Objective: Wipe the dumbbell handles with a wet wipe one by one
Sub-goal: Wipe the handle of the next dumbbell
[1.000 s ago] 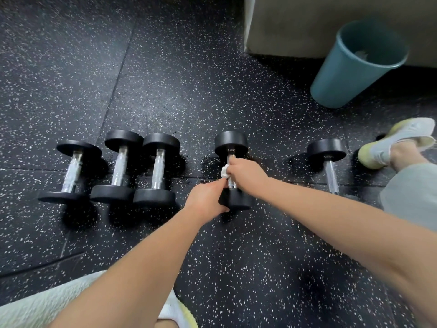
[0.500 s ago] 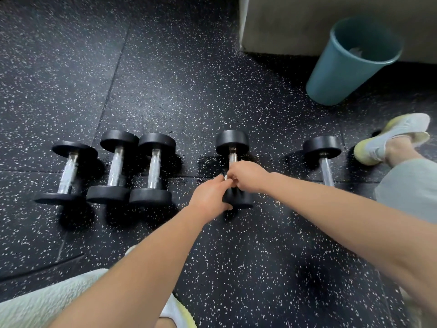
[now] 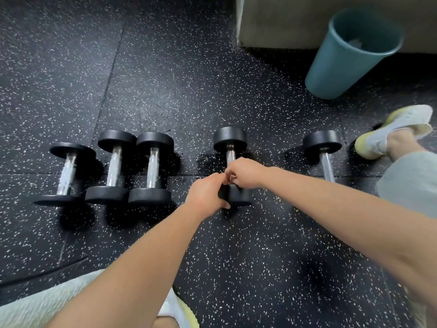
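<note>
A row of black dumbbells with chrome handles lies on the speckled floor. My right hand (image 3: pixel 246 172) is closed around the lower handle of the middle dumbbell (image 3: pixel 229 138); a sliver of white wet wipe (image 3: pixel 232 178) shows under its fingers. My left hand (image 3: pixel 208 194) grips that dumbbell's near weight head. Three more dumbbells (image 3: pixel 151 166) lie side by side to the left. Another dumbbell (image 3: pixel 322 144) lies to the right, its near end hidden behind my right forearm.
A teal bin (image 3: pixel 343 55) stands at the back right against a beige block (image 3: pixel 283 20). My right foot in a white and yellow shoe (image 3: pixel 395 131) rests beside the rightmost dumbbell. My left knee and shoe (image 3: pixel 177 311) fill the bottom edge.
My right hand has slid down the handle toward the near weight head, covering most of the wipe. My left hand stays on the near head. The view has shifted slightly.
</note>
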